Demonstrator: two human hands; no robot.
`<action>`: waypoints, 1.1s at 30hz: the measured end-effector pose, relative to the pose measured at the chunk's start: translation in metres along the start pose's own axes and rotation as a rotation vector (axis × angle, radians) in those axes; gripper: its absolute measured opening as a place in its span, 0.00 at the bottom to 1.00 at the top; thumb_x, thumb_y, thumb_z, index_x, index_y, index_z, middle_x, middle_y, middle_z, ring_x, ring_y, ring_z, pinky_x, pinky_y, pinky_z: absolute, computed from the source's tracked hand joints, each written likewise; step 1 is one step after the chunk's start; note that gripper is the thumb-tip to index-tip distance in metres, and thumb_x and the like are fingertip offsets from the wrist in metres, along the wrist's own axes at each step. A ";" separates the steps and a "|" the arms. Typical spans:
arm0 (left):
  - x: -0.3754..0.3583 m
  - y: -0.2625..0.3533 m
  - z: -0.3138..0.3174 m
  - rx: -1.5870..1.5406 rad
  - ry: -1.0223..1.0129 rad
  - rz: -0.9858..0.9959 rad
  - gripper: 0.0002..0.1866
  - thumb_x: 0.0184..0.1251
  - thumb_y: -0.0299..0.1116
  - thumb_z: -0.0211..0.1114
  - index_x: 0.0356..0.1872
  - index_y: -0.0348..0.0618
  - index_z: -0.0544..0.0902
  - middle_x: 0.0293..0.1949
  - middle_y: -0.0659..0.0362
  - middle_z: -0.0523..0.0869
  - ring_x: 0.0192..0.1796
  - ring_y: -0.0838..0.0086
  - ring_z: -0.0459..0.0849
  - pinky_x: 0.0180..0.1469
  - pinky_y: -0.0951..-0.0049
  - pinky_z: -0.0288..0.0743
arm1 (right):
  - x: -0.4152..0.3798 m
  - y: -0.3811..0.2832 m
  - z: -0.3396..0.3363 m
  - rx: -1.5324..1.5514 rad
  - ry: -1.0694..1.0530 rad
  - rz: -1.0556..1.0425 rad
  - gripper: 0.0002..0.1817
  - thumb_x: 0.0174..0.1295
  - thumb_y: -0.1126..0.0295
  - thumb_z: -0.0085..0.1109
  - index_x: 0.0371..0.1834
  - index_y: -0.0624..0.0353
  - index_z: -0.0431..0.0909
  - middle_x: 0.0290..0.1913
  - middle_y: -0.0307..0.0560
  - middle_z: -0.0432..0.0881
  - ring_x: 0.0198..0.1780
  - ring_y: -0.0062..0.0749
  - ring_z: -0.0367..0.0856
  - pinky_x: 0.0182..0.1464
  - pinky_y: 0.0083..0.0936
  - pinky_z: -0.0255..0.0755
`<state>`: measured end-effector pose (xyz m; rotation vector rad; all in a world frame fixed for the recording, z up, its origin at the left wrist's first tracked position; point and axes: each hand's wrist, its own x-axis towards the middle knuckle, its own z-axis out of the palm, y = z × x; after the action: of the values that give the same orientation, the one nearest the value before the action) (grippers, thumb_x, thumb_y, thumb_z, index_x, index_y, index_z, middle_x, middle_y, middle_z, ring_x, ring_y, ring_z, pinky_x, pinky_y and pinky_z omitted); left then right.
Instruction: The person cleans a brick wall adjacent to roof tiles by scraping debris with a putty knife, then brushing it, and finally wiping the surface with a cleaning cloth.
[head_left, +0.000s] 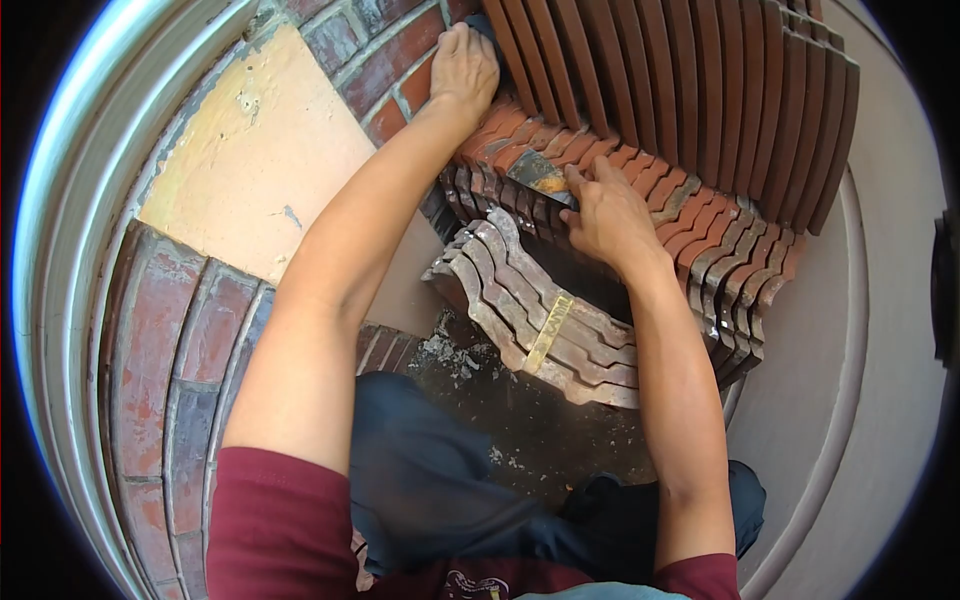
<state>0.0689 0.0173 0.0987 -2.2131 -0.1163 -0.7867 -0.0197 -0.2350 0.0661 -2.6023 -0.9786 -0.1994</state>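
My left hand (465, 68) is at the brick wall, fingers curled in beside a dark grey-blue thing (484, 27) at the end of the tall tiles; its fingertips are hidden, and I cannot tell what they hold. My right hand (612, 212) rests on a row of red-brown wavy-edged roof tiles (690, 228), its thumb and fingers apart. Close by its fingertips, a dark flat piece with a yellowish patch (540, 172) lies across the tile edges. In front of that row leans a batch of greyish, dusty tiles (500, 290) with a yellow lettered strip (547, 335).
Tall brown roof tiles (690, 90) stand packed on edge behind the row. A cream board (270, 150) lies on the left against brickwork (165, 360). Pale crumbs litter the dark floor (540, 440) by my knees. A smooth grey wall (890, 260) curves along the right.
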 end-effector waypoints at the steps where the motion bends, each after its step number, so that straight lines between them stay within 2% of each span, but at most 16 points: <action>1: -0.006 0.001 -0.002 0.052 0.006 0.015 0.17 0.62 0.35 0.56 0.50 0.39 0.80 0.50 0.55 0.80 0.53 0.63 0.70 0.53 0.61 0.59 | 0.000 -0.002 -0.003 -0.005 -0.015 0.005 0.27 0.52 0.68 0.69 0.57 0.65 0.79 0.52 0.60 0.75 0.57 0.54 0.76 0.57 0.44 0.75; 4: -0.007 -0.004 0.001 0.214 0.018 0.049 0.20 0.63 0.35 0.55 0.54 0.36 0.79 0.51 0.53 0.78 0.58 0.58 0.65 0.56 0.57 0.57 | 0.003 -0.003 -0.005 0.008 -0.028 0.001 0.27 0.53 0.68 0.69 0.58 0.65 0.79 0.52 0.60 0.75 0.57 0.53 0.76 0.58 0.44 0.74; 8: 0.008 -0.004 0.004 0.226 -0.049 0.143 0.21 0.63 0.35 0.55 0.56 0.37 0.78 0.52 0.53 0.77 0.60 0.57 0.64 0.56 0.55 0.57 | 0.001 -0.001 -0.002 0.005 0.001 -0.011 0.27 0.54 0.68 0.69 0.58 0.64 0.79 0.53 0.60 0.75 0.58 0.53 0.76 0.58 0.43 0.74; 11: 0.005 0.002 0.009 0.219 -0.007 0.069 0.21 0.63 0.35 0.55 0.56 0.36 0.79 0.52 0.53 0.77 0.59 0.56 0.64 0.56 0.55 0.57 | 0.002 -0.003 -0.006 0.017 -0.031 0.023 0.27 0.54 0.68 0.68 0.58 0.65 0.79 0.53 0.60 0.75 0.58 0.53 0.76 0.59 0.43 0.74; 12: 0.001 -0.001 0.004 0.172 -0.054 0.086 0.23 0.63 0.34 0.55 0.58 0.34 0.78 0.55 0.51 0.77 0.63 0.55 0.62 0.57 0.54 0.56 | 0.003 -0.002 -0.006 0.017 -0.035 0.025 0.27 0.54 0.68 0.68 0.58 0.65 0.79 0.53 0.59 0.76 0.58 0.53 0.76 0.59 0.43 0.74; 15: -0.018 -0.007 0.004 0.182 0.040 0.094 0.24 0.64 0.34 0.55 0.59 0.33 0.77 0.59 0.49 0.76 0.68 0.52 0.60 0.58 0.50 0.56 | 0.006 -0.001 -0.004 0.024 -0.047 0.015 0.26 0.54 0.68 0.68 0.58 0.66 0.79 0.52 0.59 0.76 0.57 0.52 0.77 0.58 0.43 0.74; 16: -0.013 -0.003 0.004 0.217 -0.033 0.066 0.24 0.65 0.35 0.55 0.60 0.33 0.78 0.63 0.49 0.75 0.74 0.49 0.54 0.61 0.45 0.55 | 0.006 -0.001 -0.004 0.031 -0.047 0.003 0.26 0.55 0.68 0.68 0.57 0.66 0.79 0.52 0.59 0.76 0.57 0.52 0.77 0.58 0.43 0.74; 20: 0.013 -0.009 -0.001 0.126 -0.027 0.127 0.23 0.66 0.35 0.56 0.60 0.35 0.80 0.64 0.49 0.76 0.77 0.45 0.51 0.63 0.39 0.53 | 0.006 0.002 -0.001 0.039 -0.014 -0.022 0.25 0.55 0.67 0.68 0.57 0.66 0.79 0.52 0.59 0.77 0.57 0.52 0.77 0.58 0.43 0.75; 26: -0.008 0.000 -0.007 0.163 -0.113 0.079 0.24 0.66 0.34 0.55 0.60 0.32 0.78 0.64 0.46 0.76 0.77 0.44 0.52 0.66 0.36 0.50 | 0.003 -0.001 -0.003 0.024 -0.015 0.001 0.25 0.55 0.68 0.67 0.57 0.66 0.79 0.52 0.60 0.77 0.57 0.52 0.77 0.57 0.44 0.75; 29: -0.006 -0.008 0.002 0.110 -0.024 0.114 0.25 0.66 0.35 0.54 0.60 0.29 0.78 0.63 0.44 0.76 0.78 0.46 0.52 0.67 0.36 0.49 | 0.004 -0.001 0.000 0.020 -0.012 0.002 0.25 0.55 0.68 0.67 0.57 0.67 0.79 0.53 0.60 0.77 0.58 0.53 0.76 0.57 0.44 0.75; 30: 0.001 -0.008 0.006 0.102 0.046 0.079 0.23 0.67 0.34 0.54 0.60 0.33 0.78 0.64 0.48 0.76 0.78 0.49 0.53 0.67 0.37 0.49 | 0.003 -0.002 0.001 0.024 -0.011 -0.005 0.25 0.55 0.68 0.67 0.57 0.67 0.79 0.53 0.60 0.77 0.57 0.53 0.76 0.57 0.44 0.75; 33: 0.018 -0.015 0.011 0.077 0.092 0.086 0.22 0.67 0.35 0.54 0.60 0.41 0.80 0.65 0.52 0.76 0.78 0.53 0.53 0.68 0.38 0.48 | 0.003 0.001 0.003 0.027 -0.007 -0.017 0.26 0.56 0.68 0.66 0.58 0.67 0.79 0.53 0.60 0.77 0.57 0.53 0.76 0.58 0.44 0.75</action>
<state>0.0842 0.0327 0.1132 -2.0913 -0.0056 -0.8210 -0.0165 -0.2325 0.0643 -2.5723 -0.9996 -0.1803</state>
